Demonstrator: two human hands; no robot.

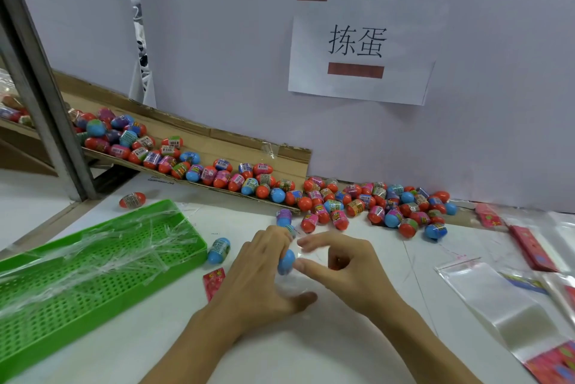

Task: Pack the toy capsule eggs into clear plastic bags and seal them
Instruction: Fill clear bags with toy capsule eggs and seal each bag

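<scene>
My left hand [261,271] is closed around a blue capsule egg [285,261], with another egg's top [291,229] showing past its fingertips. My right hand [342,265] pinches a thin clear plastic bag [306,256] right beside that egg; the bag is hard to make out. Many red and blue capsule eggs [376,204] lie heaped along the wall, and more eggs [199,169] rest on a cardboard ramp [236,144]. A single blue egg [218,250] lies left of my hands. Clear bags with red headers [497,306] lie at the right.
A green perforated tray [62,287] holding clear plastic strips sits at the left. A lone red egg [133,200] lies behind it. A small red card [214,285] rests under my left wrist. A metal post [37,85] stands far left. A paper sign [364,44] hangs on the wall.
</scene>
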